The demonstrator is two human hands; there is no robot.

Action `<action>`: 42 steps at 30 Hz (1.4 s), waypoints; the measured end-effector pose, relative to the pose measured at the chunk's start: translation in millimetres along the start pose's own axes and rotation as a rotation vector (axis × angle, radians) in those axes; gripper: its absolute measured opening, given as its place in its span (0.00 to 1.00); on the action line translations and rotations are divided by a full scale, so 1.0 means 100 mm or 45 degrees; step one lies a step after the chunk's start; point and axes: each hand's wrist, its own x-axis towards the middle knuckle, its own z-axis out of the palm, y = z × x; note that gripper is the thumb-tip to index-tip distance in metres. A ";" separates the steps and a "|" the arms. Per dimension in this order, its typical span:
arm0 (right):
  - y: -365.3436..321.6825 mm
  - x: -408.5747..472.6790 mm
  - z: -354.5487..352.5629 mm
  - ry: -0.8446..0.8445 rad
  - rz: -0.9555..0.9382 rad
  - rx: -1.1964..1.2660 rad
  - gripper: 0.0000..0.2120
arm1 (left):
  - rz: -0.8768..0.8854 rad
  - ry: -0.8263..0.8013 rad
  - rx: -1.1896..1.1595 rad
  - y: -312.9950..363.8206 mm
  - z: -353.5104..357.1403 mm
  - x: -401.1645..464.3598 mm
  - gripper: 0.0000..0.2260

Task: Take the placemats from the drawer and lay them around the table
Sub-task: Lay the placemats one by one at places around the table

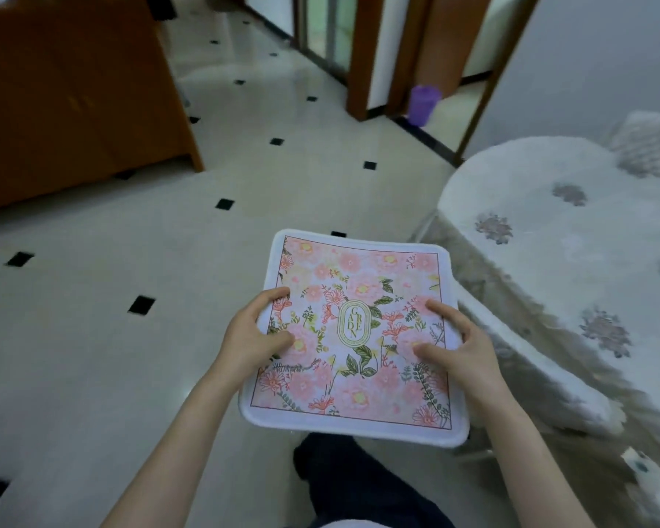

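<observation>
A square stack of placemats [359,283], pink floral print with a white border and a "GARDEN" oval in the middle, is held flat in the air above the floor. My left hand [254,335] grips its left edge, thumb and fingers on top. My right hand [456,346] grips its right edge the same way. The table [549,222], covered with a white cloth with grey flower patches, stands to the right, its rounded end just beyond the placemats' right corner. No drawer is in view.
A brown wooden cabinet [73,97] stands at the back left. White floor tiles [111,356] with small black squares fill the left and middle. Wooden door frames [362,62] and a purple bin [423,104] are at the back. My dark trouser leg [343,482] shows below.
</observation>
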 end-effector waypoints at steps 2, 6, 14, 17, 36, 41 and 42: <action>-0.06 0.29 0.03 0.079 -0.010 0.026 0.30 | 0.025 -0.058 0.033 0.10 0.04 0.47 0.27; -0.27 0.97 0.08 0.206 -0.009 0.074 0.30 | 0.063 -0.154 0.084 0.40 0.13 1.43 0.28; -0.68 1.99 0.10 0.414 0.058 0.143 0.31 | 0.143 -0.362 0.172 0.97 0.27 2.91 0.27; -0.76 2.35 0.13 0.502 0.095 0.185 0.31 | 0.143 -0.453 0.185 1.06 0.37 3.45 0.27; -1.39 4.42 0.59 1.288 0.194 0.486 0.29 | 0.358 -1.260 0.407 2.11 1.50 6.84 0.28; -1.36 4.64 0.37 1.493 0.217 0.593 0.30 | 0.405 -1.481 0.460 2.28 2.27 7.17 0.29; -1.34 4.68 0.30 1.534 0.221 0.615 0.30 | 0.413 -1.526 0.466 2.30 2.46 7.21 0.29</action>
